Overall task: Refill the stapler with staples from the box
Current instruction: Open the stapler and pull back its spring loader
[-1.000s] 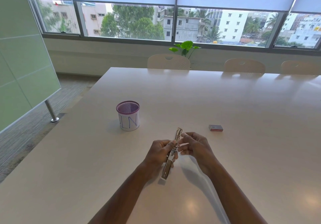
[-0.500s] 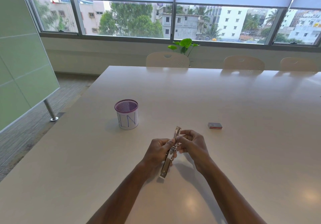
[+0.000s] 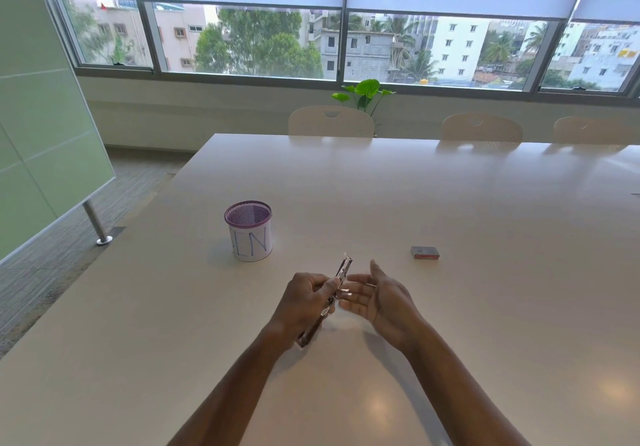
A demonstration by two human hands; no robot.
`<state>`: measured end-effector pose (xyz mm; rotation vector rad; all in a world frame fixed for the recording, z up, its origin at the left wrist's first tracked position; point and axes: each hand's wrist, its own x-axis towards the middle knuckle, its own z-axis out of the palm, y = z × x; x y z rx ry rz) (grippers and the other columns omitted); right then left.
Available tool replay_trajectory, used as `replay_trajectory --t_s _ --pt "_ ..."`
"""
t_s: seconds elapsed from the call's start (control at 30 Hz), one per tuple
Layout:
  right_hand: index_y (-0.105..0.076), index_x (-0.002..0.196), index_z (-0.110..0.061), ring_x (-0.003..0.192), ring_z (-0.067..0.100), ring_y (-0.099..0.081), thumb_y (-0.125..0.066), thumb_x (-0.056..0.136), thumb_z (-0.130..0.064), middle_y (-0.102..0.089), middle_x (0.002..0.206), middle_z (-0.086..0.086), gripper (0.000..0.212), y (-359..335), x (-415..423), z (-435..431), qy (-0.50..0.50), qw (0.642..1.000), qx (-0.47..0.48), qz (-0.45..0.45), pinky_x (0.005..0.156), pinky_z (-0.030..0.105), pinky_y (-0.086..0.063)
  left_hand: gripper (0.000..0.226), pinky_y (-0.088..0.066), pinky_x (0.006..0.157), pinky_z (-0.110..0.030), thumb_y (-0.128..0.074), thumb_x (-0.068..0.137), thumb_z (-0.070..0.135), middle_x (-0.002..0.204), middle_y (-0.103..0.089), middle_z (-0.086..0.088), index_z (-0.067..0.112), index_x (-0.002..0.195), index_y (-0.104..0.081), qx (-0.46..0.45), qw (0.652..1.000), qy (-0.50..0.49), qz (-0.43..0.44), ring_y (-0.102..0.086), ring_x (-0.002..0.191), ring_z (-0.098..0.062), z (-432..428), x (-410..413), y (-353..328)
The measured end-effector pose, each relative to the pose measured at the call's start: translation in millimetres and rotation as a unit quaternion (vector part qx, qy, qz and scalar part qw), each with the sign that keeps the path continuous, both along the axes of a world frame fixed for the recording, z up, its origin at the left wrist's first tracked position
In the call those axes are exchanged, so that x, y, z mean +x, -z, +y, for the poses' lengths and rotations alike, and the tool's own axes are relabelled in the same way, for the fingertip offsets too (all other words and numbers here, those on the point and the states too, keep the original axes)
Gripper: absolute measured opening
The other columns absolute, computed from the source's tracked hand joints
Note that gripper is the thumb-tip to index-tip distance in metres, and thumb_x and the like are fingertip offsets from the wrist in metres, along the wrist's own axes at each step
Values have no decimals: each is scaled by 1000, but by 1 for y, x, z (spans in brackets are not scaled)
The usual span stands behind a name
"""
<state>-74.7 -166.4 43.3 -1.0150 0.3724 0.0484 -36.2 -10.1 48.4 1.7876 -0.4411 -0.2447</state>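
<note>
Stapler [image 3: 341, 274] up off worktop [image 3: 485, 307], slim metal body tilted, front tip pointing away from you, rear end low near your left wrist. Your left hand [image 3: 306, 302] clamped around its middle, thumb on top. Your right hand [image 3: 377, 295] just beside stapler, fingers [image 3: 353, 279] spread, palm facing it, holding nothing; contact with stapler unclear. Staple box [image 3: 425, 252] flat on worktop, well apart to right. Purple mesh cup [image 3: 248, 230] with paper label stands upright, left of stapler.
</note>
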Motion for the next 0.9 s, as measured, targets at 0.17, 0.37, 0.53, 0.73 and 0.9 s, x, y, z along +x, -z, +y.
replay_trajectory --t_s 0.17,0.37,0.53,0.73,0.9 --pt "-57 107 13 76 34 -74 -32 104 -40 -72 87 28 59 3 0 8 -25 994 103 1 63 36 -61 31 -51 62 -38 -49 96 33 80 -72 -13 12 83 -68 282 923 -50 -257 -66 73 -32 3 -8 -4" --pt "-59 103 8 72 28 -73 -32 103 -46 -73 82 21 61 9 4 14 -27 994 106 16 63 36 -61 32 -42 61 -33 -44 100 31 92 -72 -12 10 92 -68 383 853 -48 -353 -67 84 -30 -2 -21 -13" --pt "-62 98 7 69 27 -69 -32 101 -49 -69 84 20 64 12 4 14 -38 992 121 3 64 36 -61 32 -49 69 -35 -41 101 32 97 -68 -7 12 101 -66 400 836 -36 -375 -64 91 -26 -2 -26 -15" --pt "-63 101 8 68 26 -72 -32 101 -51 -71 81 20 67 11 4 14 -30 991 134 1 62 35 -61 31 -49 68 -32 -40 101 33 94 -66 -4 15 100 -65 381 835 -53 -393 -62 88 -22 -2 -28 -17" --pt "-60 108 11 74 26 -74 -27 100 -55 -74 83 20 74 6 1 14 -40 991 126 -8 67 35 -62 25 -45 57 -25 -48 99 31 85 -68 -1 15 97 -67 372 822 -77 -425 -62 81 -18 -3 -29 -21"
